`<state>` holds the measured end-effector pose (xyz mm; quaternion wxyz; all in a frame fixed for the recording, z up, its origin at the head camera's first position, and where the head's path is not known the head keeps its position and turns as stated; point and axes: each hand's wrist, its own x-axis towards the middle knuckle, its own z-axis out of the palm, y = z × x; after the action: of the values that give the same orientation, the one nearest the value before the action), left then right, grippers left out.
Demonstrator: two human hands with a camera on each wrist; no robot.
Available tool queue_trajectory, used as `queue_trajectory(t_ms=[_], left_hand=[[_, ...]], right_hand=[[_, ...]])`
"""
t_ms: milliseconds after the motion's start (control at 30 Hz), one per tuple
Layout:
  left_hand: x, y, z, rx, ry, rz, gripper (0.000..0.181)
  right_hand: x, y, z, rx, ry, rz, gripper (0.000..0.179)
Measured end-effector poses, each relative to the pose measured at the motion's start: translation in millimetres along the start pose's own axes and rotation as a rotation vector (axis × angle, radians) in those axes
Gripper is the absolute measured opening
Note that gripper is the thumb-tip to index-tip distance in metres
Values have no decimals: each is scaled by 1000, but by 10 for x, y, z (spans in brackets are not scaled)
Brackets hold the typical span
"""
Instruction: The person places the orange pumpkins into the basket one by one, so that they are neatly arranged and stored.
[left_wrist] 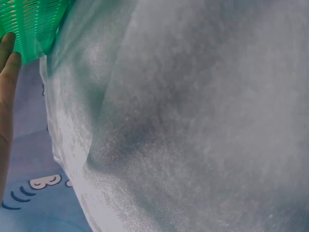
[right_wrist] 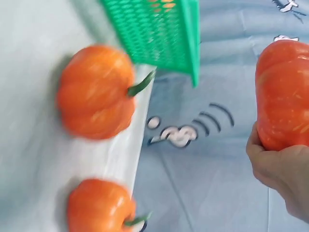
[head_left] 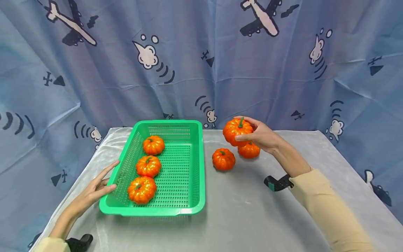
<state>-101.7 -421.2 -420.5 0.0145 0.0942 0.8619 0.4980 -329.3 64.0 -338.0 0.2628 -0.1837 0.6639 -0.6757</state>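
Observation:
A shiny orange pumpkin [head_left: 233, 131] with a green stem is held up by my right hand [head_left: 262, 135], thumb on the near side and fingers behind. In the right wrist view the same pumpkin [right_wrist: 285, 96] hangs clear of the table. Two more pumpkins, one to the left [head_left: 223, 160] and one partly hidden below the held one [head_left: 249, 151], sit on the table. My left hand [head_left: 94, 187] touches the left rim of a green plastic basket [head_left: 201, 168] with fingers extended. Inside the basket, three pumpkins [head_left: 148, 166] line its left side.
A silvery-white cloth covers the table [head_left: 239, 217]. Behind it hangs a blue curtain [head_left: 182, 87] printed with airplanes, close to the table's back edge. The basket's perforated side [left_wrist: 34, 24] shows in the left wrist view's upper corner.

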Motion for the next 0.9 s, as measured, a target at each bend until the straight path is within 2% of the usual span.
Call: queue_trajectory(t_ms=[300,567,767,900], left_hand=[[19,-32,11,-9,18,-3,67],[6,-61,8,-97,5,23,67],[19,-75,10,-121,0,17,67],[23,-63,12,-139,6,27,67]], right_hand=[[393,-111,323,78,-69,-42,57],[723,36,644,118,-124,-71,61],[887,217,879,42,-105,-47,63],[972,287,1021,-106,-47,-36,68]])
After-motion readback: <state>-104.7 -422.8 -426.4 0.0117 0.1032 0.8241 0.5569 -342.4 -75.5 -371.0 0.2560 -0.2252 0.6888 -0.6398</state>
